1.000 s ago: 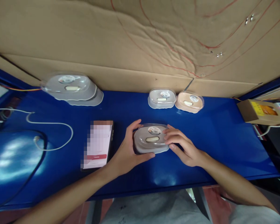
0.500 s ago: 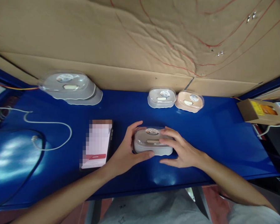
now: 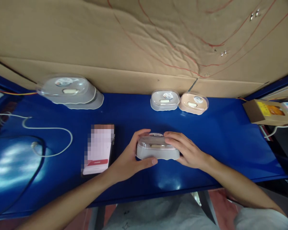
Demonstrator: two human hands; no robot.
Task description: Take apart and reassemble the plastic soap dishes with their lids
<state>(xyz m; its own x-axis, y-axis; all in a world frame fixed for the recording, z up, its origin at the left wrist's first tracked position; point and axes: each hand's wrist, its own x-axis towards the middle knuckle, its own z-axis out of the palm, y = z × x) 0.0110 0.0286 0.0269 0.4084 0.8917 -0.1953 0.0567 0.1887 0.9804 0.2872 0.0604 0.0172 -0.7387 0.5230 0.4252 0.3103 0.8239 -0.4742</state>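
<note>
A grey oval container [image 3: 158,153] with a clear lid is between my hands in front of me, its long side towards me and tilted so the front wall shows more than the top. A round label and a beige tab sit on its top. My left hand [image 3: 131,159] wraps round its left end, thumb along the front lower edge and fingers behind. My right hand [image 3: 188,150] grips the right end, fingers over the lid and thumb low at the corner, partly hidden. Whether the container's base touches the table I cannot tell.
On the blue table [image 3: 134,111], a phone [image 3: 99,145] lies left of my hands. At the back are stacked larger grey containers [image 3: 72,91], a small grey container [image 3: 164,100] and a peach one [image 3: 194,103]. A cardboard box [image 3: 259,113] stands right; cables [image 3: 55,128] lie left.
The container has tipped so its front wall faces me more. My right hand has moved in from loosely spread fingers to a closed grip on the right end.
</note>
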